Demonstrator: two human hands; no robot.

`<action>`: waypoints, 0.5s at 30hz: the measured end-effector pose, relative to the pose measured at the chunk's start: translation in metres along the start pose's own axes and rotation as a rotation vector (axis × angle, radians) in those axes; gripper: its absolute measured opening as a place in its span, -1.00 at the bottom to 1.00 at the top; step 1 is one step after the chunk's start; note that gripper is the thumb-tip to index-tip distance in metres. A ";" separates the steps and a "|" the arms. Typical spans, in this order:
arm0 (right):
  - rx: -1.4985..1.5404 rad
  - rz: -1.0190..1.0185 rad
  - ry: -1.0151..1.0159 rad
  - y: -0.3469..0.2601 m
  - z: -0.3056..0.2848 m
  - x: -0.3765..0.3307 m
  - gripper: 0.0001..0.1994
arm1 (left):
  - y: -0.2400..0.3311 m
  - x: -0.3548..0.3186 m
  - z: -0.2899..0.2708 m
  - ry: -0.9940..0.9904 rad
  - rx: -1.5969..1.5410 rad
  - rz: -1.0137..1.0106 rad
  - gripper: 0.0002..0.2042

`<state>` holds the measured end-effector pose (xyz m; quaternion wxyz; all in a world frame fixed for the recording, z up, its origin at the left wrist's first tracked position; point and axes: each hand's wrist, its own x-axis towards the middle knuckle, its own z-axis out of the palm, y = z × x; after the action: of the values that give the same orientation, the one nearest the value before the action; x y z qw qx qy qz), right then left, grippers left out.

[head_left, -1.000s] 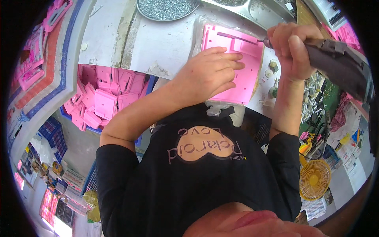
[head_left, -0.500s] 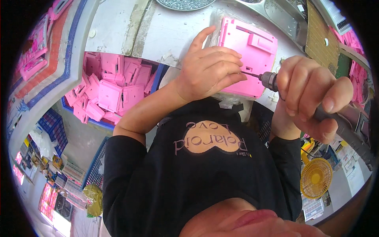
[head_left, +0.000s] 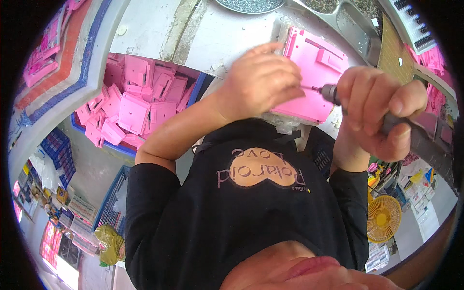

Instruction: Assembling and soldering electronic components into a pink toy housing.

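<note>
While my right hand (head_left: 379,108) is clamping a screwdriver (head_left: 427,150), the bit (head_left: 311,88) is pointing left

My left hand (head_left: 263,79) is covering part of a pink panel (head_left: 314,65) on the table (head_left: 227,38); remotely, I cannot tell if those fingers are pinching.

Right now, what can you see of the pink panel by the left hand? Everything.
The pink panel is roughly rectangular and looks like moulded plastic, with a raised block and a long slot near its far edge. It lies flat over the white worktop, clear film showing at its edges. The left hand covers part of its left side; whether the driver in the right hand touches it is unclear.
</note>
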<state>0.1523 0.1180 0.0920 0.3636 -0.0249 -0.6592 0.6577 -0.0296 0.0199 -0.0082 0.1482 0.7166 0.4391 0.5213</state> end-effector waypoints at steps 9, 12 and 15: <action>0.023 -0.065 0.235 0.061 -0.038 0.026 -0.78 | -0.005 -0.011 0.007 0.013 0.054 -0.156 -0.67; -0.001 -0.068 0.234 0.068 -0.033 0.028 -0.87 | 0.000 -0.013 0.005 -0.109 0.004 -0.106 -0.74; -0.045 -0.064 0.216 0.074 -0.032 0.029 -0.92 | 0.008 -0.006 0.013 -0.035 0.006 -0.016 -0.74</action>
<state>0.1139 0.1703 0.0351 0.4527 -0.0827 -0.6313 0.6242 -0.0150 0.0136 -0.0112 0.1578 0.7224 0.4436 0.5063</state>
